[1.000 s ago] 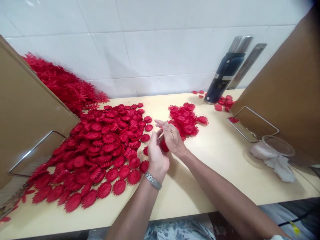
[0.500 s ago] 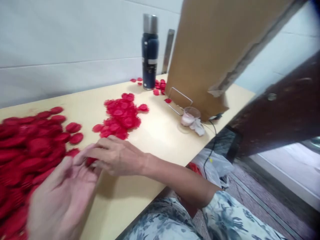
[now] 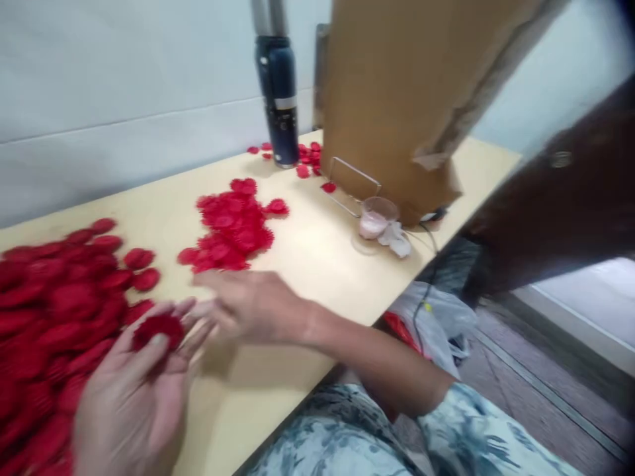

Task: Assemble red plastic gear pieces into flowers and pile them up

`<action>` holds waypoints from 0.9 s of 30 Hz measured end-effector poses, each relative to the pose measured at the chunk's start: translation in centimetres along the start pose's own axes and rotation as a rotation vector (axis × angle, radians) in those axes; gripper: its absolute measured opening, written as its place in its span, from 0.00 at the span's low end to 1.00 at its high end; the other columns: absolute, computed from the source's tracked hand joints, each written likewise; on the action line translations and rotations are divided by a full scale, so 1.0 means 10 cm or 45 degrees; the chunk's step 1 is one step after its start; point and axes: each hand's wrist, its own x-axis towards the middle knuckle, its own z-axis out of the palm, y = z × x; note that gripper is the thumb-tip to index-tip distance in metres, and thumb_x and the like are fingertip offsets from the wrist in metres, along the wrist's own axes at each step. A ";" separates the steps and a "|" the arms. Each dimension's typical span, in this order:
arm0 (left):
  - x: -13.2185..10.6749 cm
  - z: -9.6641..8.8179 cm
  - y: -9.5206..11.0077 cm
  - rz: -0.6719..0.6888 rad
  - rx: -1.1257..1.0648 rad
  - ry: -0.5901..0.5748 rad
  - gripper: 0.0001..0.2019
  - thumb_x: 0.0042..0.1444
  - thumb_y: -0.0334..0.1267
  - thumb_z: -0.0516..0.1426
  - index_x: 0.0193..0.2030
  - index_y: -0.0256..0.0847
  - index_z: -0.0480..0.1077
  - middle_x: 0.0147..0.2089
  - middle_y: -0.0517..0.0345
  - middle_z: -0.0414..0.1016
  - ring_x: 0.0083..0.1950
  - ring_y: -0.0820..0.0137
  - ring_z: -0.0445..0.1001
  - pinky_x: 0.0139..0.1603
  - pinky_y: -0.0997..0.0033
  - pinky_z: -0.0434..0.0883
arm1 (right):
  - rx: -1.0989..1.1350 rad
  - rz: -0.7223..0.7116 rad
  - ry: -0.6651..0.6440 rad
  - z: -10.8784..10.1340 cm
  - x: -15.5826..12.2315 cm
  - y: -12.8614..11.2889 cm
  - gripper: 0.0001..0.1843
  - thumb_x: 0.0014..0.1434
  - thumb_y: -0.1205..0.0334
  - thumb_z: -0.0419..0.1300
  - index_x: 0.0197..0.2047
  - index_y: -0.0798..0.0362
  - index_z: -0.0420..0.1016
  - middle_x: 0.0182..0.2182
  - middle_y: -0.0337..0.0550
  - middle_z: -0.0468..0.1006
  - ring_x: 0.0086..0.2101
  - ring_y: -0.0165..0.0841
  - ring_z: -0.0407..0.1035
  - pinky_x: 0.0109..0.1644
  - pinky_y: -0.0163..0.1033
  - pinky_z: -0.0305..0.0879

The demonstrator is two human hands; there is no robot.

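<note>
Thumb-pinning one red disc (image 3: 157, 327), left hand (image 3: 133, 390) is working beside the open, empty right hand (image 3: 248, 305); small heap (image 3: 231, 231) looks done, large heap (image 3: 49, 297) is waiting.

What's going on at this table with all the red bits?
A person sits at a pale table, working bare-handed. Their left hand, palm up, holds one red toothed disc under the thumb; the right hand lies open beside it. A big heap of such discs lies to the left, a smaller pile farther back.

Blue flask (image 3: 278, 99), cardboard panel (image 3: 391, 86)
</note>
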 end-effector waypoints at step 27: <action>0.02 -0.13 -0.16 -0.175 -0.130 -0.366 0.19 0.53 0.51 0.54 0.38 0.34 0.69 0.27 0.55 0.75 0.26 0.69 0.75 0.25 0.71 0.72 | 0.180 -0.321 -0.228 0.36 0.19 0.05 0.09 0.59 0.68 0.50 0.28 0.55 0.66 0.24 0.40 0.70 0.23 0.26 0.62 0.26 0.31 0.56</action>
